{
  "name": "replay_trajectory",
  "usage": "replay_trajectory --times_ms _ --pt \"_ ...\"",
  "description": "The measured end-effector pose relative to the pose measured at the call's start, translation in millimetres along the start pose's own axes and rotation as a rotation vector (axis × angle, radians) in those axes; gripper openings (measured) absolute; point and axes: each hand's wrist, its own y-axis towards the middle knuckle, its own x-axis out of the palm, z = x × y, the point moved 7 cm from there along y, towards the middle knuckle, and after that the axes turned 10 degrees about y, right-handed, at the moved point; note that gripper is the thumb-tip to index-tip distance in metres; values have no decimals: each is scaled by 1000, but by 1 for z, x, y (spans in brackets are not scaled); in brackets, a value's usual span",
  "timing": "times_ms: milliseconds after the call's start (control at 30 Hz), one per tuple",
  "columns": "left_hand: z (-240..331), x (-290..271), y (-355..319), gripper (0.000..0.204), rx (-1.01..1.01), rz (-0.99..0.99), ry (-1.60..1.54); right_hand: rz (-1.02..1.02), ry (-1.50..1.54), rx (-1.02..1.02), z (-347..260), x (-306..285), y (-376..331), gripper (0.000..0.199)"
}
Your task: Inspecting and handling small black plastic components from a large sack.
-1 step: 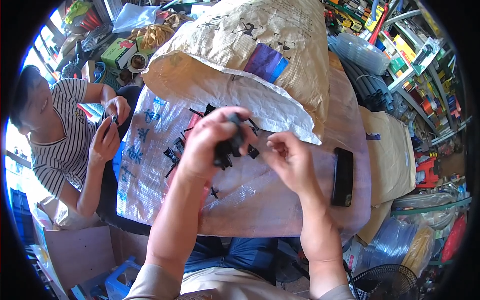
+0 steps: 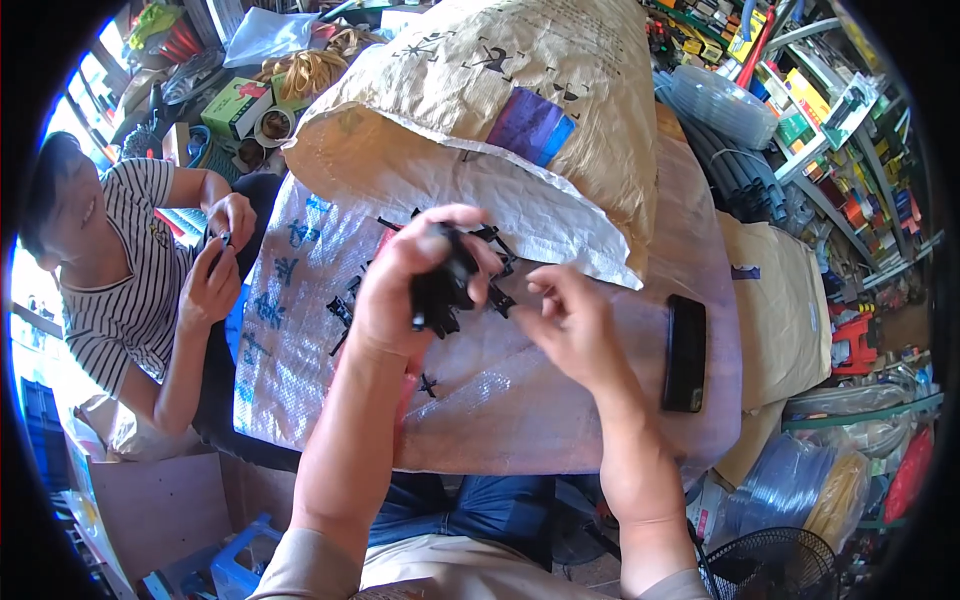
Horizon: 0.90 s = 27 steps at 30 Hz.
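Observation:
My left hand (image 2: 415, 275) is closed around a bunch of small black plastic parts (image 2: 445, 290), held above a woven white sack (image 2: 480, 400) lying flat in front of me. My right hand (image 2: 570, 325) hovers just right of the bunch with fingers bent and apart, holding nothing that I can see. More loose black parts (image 2: 340, 315) lie scattered on the sack near my left wrist. A large brown paper sack (image 2: 520, 90) lies on its side behind my hands, its mouth toward them.
A black phone (image 2: 685, 352) rests on the sack at the right. A person in a striped shirt (image 2: 120, 270) sits at the left, handling small black pieces. Shelves of coloured goods (image 2: 820, 110) stand at the right; a fan (image 2: 775, 565) is at the lower right.

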Motion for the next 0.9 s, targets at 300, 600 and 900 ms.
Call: replay_trajectory --times_ms 300,600,900 --pt "-10 -38 1 20 -109 311 -242 7 -43 -201 -20 -2 3 18" --pt "-2 14 -7 44 -137 41 876 123 760 6 2 -27 2 14" --pt "-5 36 -10 20 165 95 1204 72 780 52 -2 -13 1 15"
